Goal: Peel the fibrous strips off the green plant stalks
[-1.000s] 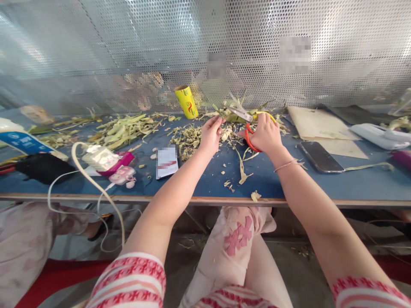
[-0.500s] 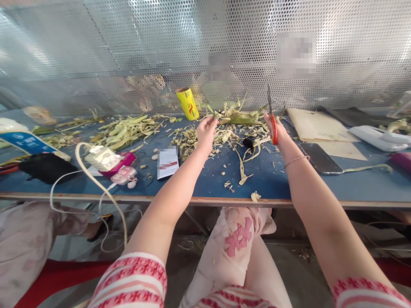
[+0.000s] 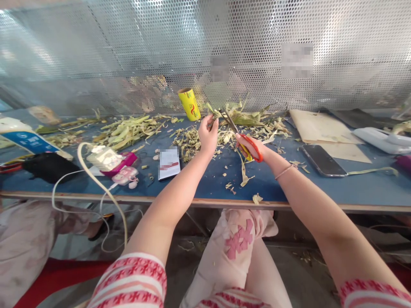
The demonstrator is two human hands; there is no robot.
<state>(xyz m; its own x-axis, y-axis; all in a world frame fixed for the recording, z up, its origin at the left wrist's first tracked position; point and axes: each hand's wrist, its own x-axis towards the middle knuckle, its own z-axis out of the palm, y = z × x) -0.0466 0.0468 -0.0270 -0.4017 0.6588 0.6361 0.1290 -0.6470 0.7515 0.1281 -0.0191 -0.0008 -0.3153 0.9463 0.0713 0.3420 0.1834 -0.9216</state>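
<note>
My left hand [image 3: 209,131] is closed in a pinch on a small pale-green plant stem [image 3: 216,114], whose end sticks out past the fingertips. Scissors [image 3: 255,147] with red and yellow handles sit in my right hand [image 3: 252,145], fingers through the loops. Their blades point up and left, with the tips close to the stem at my left fingertips; whether they touch it I cannot tell. Below and behind both hands spreads a heap of dry plant trimmings [image 3: 189,143], with longer green leaves [image 3: 250,117] at its back.
A yellow cardboard tube [image 3: 189,105] stands behind my left hand. Another leaf pile [image 3: 128,132] lies to the left. A phone [image 3: 323,160] and cardboard [image 3: 321,124] lie at right. A small lit screen [image 3: 169,164], cables and a power bank [image 3: 111,160] are at left. A perforated metal panel [image 3: 128,42] closes the back.
My right hand has swung left with the scissors, bringing the blades from upright at the right over to my left fingertips. My left hand has hardly moved.
</note>
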